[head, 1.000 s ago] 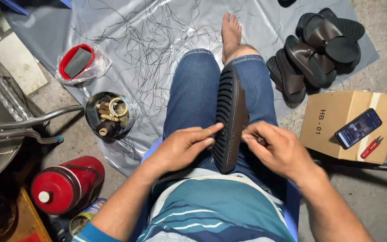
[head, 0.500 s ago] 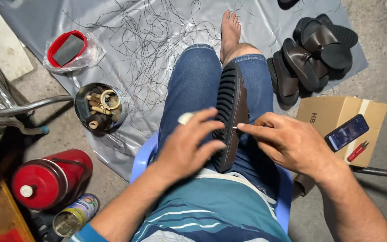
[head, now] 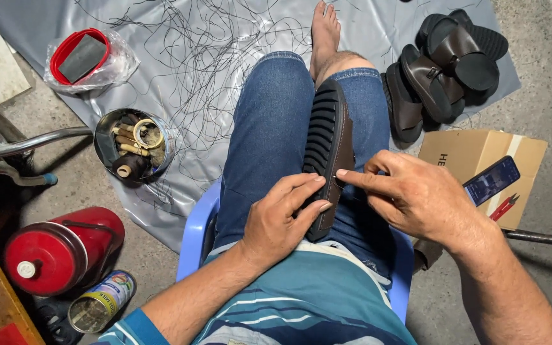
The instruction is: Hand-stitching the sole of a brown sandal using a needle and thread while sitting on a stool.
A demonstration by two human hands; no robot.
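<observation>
A dark brown sandal (head: 328,144) with a ribbed black sole stands on its edge between my thighs, in blue jeans. My left hand (head: 281,220) grips its near end, fingers wrapped over the sole. My right hand (head: 416,198) pinches at the sandal's side edge with thumb and forefinger; a thin needle or thread seems held there, too small to tell. I sit on a light blue plastic chair (head: 194,231).
Several more dark sandals (head: 445,61) lie piled at the upper right on a grey plastic sheet (head: 161,38) strewn with thread. A cardboard box (head: 474,160) carries a phone (head: 492,180) and red tool. Left: a tin of tools (head: 134,145), red cylinder (head: 59,249), can (head: 100,301).
My left hand slid up onto the sandal's near end and closed around it. My right hand moved in to pinch the side edge. The view shifted slightly.
</observation>
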